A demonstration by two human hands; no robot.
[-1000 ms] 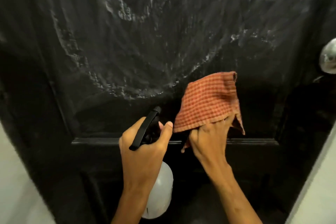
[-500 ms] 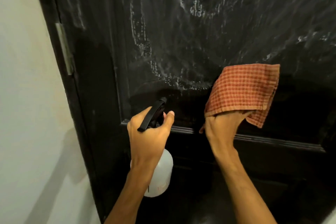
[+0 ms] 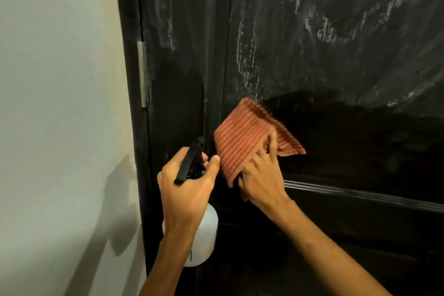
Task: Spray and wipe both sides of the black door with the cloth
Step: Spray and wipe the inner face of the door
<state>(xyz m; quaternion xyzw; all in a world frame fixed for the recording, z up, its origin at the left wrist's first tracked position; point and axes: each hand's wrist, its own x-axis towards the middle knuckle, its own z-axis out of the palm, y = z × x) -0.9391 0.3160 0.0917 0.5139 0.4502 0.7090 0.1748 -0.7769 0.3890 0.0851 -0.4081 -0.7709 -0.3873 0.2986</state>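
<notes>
The right hand [image 3: 260, 175] is pressing the cloth [image 3: 247, 137] flat on the door [image 3: 336, 55] near the hinge [image 3: 143, 74] while the left hand [image 3: 187, 187] is gripping the bottle [image 3: 204, 240], so the cloth may be missing the white streaks higher up or slipping off

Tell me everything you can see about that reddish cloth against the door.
The cloth is an orange-red woven fabric with a fine check or stripe pattern, folded into a flat pad with one corner pointing up and another trailing right. It looks soft and slightly blurred. The right hand presses it flat against the black door, fingers spread over its lower edge, just below streaky whitish spray residue and beside the left hand with its spray bottle.
</notes>
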